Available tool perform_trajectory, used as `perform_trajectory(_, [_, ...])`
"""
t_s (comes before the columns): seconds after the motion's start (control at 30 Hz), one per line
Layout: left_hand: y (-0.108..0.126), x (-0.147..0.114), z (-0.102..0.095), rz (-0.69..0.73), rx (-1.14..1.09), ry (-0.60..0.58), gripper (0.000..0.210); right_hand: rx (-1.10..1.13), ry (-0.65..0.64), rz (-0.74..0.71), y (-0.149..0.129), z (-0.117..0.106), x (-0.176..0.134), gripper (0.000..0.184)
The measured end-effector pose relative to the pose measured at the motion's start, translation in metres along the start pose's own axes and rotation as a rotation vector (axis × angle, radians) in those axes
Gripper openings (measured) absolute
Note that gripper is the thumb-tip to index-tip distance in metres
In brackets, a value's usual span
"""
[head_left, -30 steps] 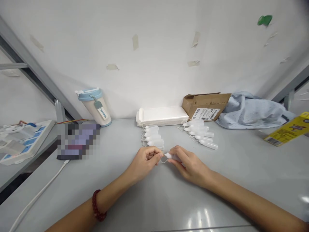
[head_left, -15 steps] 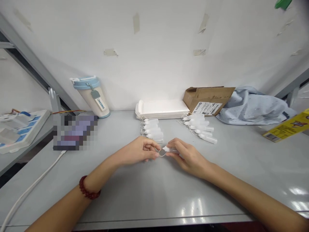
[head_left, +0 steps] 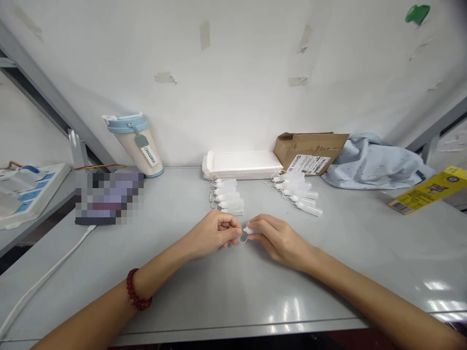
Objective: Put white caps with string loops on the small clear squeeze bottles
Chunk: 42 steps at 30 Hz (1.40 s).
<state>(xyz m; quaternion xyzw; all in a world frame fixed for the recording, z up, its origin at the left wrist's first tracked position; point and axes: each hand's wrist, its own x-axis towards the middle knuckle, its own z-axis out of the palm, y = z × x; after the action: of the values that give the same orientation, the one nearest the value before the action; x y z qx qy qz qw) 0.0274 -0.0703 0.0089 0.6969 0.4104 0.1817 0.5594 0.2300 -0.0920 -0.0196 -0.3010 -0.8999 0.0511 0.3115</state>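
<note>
My left grip (head_left: pixel 213 235) pinches a cord (head_left: pixel 243 242), my right grip (head_left: pixel 281 239) encloses a dropper bottle (head_left: pixel 248 230), unfinished, I judge; other bottles (head_left: pixel 231 203) lie in two groups.

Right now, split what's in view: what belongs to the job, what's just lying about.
In the job:
dropper bottle, in right hand
cord, at left hand
similar bottles in two groups, likely

Seemingly just lying about:
tumbler
cardboard box
yellow carton
pale blue cloth
power strip
white stack (role unclear)

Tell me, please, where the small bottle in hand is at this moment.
In the head view, the small bottle is just below the centre, held in the right hand, to the right of the left hand.
</note>
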Motion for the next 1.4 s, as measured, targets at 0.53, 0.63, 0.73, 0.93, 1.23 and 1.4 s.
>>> perform_trajectory(0.53, [-0.001,0.005,-0.014,-0.065,-0.001,-0.146,0.02,0.005,-0.024,0.01,0.002,0.0,0.004,0.011])
perform_trajectory(0.63, [-0.002,0.005,-0.014,-0.059,0.041,-0.096,0.027,-0.042,-0.017,0.002,0.003,0.0,0.003,0.011])
perform_trajectory(0.73, [-0.002,0.005,-0.016,-0.049,0.076,-0.067,0.031,-0.068,-0.012,-0.001,0.005,0.0,0.003,0.012])
perform_trajectory(0.93, [-0.001,0.004,-0.016,-0.037,0.104,-0.075,0.028,-0.047,-0.025,-0.005,0.006,0.002,0.004,0.015])
perform_trajectory(1.23, [0.003,0.0,-0.029,-0.066,0.267,-0.068,0.029,-0.11,-0.031,0.11,0.032,-0.021,0.008,0.023])
perform_trajectory(1.4, [0.005,-0.003,-0.041,-0.085,0.335,0.011,0.028,-0.351,0.082,0.266,0.073,-0.035,0.002,0.018])
